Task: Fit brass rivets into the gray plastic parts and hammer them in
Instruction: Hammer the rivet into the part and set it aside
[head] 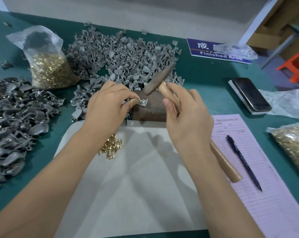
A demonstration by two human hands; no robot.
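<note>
Head view: gray part (143,103) between hands (106,107).

Bright, even light falls from overhead, slightly behind. Soft double shadows of the arms fan across the white mat (136,177) toward 6 o'clock. The hammer (159,78) head is motion-blurred. Wide-angle bending curves the table (205,79) edges at 9 and 3 o'clock; the phone (250,94) screen shows faint glare.

Small factory assembly bench. My green-covered worktable (205,79) carries bulk heaps of gray plastic parts (124,54), bags of brass rivets (50,69), a steel block (150,107) as anvil, a "Finished Area" sign (214,50) and a pink production form (258,160) with pen (243,162).
</note>
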